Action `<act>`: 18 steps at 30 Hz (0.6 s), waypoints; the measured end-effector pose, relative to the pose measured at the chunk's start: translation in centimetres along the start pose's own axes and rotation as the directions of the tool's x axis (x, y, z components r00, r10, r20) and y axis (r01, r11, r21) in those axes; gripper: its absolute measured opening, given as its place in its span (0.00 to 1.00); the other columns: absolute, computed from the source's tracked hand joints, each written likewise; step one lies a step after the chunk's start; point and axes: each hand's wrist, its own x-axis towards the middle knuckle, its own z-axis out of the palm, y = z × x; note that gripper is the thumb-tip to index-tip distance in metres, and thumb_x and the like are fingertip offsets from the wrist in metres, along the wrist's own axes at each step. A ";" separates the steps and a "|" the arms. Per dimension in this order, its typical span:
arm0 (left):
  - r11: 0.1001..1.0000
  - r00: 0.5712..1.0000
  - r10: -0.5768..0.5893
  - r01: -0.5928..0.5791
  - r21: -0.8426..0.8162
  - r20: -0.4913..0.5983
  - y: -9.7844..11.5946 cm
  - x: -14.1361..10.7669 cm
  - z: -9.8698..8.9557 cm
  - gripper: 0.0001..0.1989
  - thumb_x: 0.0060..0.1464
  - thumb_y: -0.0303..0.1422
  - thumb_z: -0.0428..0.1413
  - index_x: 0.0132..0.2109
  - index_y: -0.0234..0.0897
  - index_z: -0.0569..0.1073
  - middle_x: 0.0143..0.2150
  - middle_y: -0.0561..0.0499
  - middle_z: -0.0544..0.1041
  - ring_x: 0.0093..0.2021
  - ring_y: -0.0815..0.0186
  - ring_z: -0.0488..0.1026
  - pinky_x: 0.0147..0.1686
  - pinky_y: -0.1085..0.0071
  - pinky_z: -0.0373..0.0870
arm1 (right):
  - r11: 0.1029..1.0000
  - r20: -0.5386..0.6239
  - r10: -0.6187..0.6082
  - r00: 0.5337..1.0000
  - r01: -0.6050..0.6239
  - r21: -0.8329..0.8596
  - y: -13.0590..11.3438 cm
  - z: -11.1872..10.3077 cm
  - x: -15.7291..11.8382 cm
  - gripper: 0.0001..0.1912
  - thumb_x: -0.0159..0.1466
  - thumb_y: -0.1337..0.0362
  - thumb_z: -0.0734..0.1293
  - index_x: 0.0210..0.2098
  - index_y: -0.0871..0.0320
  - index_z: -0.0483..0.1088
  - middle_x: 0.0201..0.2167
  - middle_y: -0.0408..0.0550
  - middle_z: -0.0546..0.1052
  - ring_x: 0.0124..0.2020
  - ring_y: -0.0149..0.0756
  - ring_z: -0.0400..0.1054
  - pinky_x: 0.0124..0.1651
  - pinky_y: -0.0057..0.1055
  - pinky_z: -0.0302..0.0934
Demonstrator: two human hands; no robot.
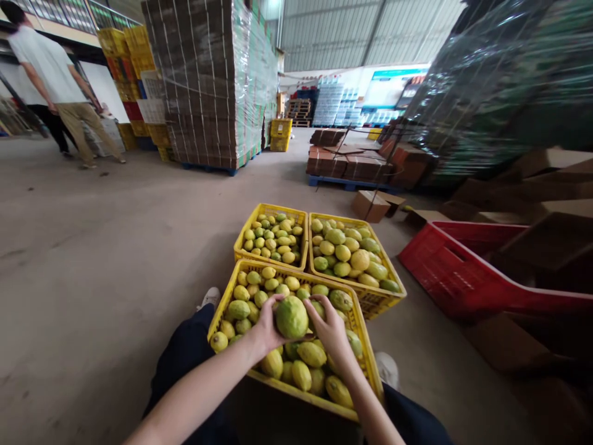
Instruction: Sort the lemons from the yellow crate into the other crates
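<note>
A large, bumpy green lemon [291, 317] is held up above the near yellow crate [296, 390]. My left hand [269, 322] is closed around its left side. On the other side, my right hand [328, 320] has its fingers curled over another greenish lemon [317, 309], its thumb close to the big one. Whether the right thumb presses on the large lemon I cannot tell. Yellow and green lemons [311, 355] fill the near crate between my legs, some hidden under my hands and forearms.
Beyond stand two more yellow crates: the left crate [238, 242] holds smaller lemons, the right crate [386, 296] larger ones. A red bin [445, 272] with cardboard is at right. Farther off are wrapped pallet stacks [199, 86], a low pallet [343, 183] and two people walking [50, 59].
</note>
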 end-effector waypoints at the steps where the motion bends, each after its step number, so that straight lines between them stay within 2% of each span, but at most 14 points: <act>1: 1.000 1.000 -0.003 0.003 0.008 0.013 -0.1 0.1 0.0 0.10 0.54 0.38 0.56 0.38 0.37 0.75 0.37 0.43 0.81 0.45 0.50 0.79 0.50 0.52 0.72 | 1.000 -0.011 -0.016 1.000 0.016 -0.027 0.1 0.1 0.0 0.26 0.57 0.36 0.64 0.35 0.53 0.71 0.36 0.52 0.80 0.40 0.52 0.74 0.48 0.48 0.67; 4: 1.000 1.000 -0.005 0.005 0.008 0.019 -0.5 0.4 -0.1 0.10 0.54 0.38 0.55 0.35 0.36 0.75 0.33 0.44 0.81 0.43 0.51 0.79 0.47 0.53 0.73 | 0.994 -0.022 -0.051 0.998 0.048 -0.094 0.5 0.4 -0.2 0.24 0.61 0.38 0.61 0.37 0.52 0.70 0.39 0.55 0.78 0.42 0.53 0.73 0.48 0.49 0.66; 8: 1.000 1.000 0.003 -0.002 -0.021 0.020 -1.0 0.6 -0.3 0.11 0.54 0.38 0.55 0.39 0.36 0.76 0.32 0.46 0.81 0.42 0.51 0.79 0.46 0.55 0.73 | 0.987 -0.036 -0.066 0.997 0.060 -0.149 1.3 0.9 -0.3 0.23 0.64 0.41 0.57 0.39 0.52 0.71 0.40 0.54 0.77 0.42 0.52 0.73 0.47 0.49 0.67; 13: 0.999 1.000 0.028 -0.028 -0.028 -0.003 -1.3 0.3 -0.2 0.10 0.55 0.39 0.54 0.40 0.40 0.76 0.34 0.48 0.80 0.46 0.50 0.79 0.47 0.55 0.72 | 0.962 0.079 -0.263 0.962 0.267 -0.049 2.1 1.6 -0.7 0.24 0.67 0.42 0.54 0.38 0.48 0.73 0.42 0.52 0.77 0.47 0.51 0.71 0.55 0.52 0.64; 15: 0.999 0.999 0.050 -0.050 -0.020 -0.014 -1.3 0.0 0.0 0.10 0.56 0.39 0.53 0.39 0.42 0.76 0.35 0.48 0.80 0.48 0.51 0.78 0.47 0.57 0.72 | 0.974 0.115 -0.226 0.967 0.227 0.005 1.8 1.9 -1.1 0.25 0.68 0.43 0.52 0.40 0.49 0.74 0.43 0.52 0.77 0.50 0.51 0.70 0.59 0.54 0.62; 18: 0.994 0.995 0.102 -0.101 -0.036 0.018 -1.3 -0.1 0.2 0.14 0.57 0.35 0.51 0.45 0.38 0.77 0.40 0.45 0.81 0.48 0.51 0.78 0.48 0.58 0.72 | 0.997 0.140 -0.072 0.988 0.068 0.032 1.0 2.3 -1.7 0.26 0.67 0.41 0.54 0.45 0.52 0.74 0.47 0.54 0.75 0.54 0.52 0.68 0.64 0.56 0.58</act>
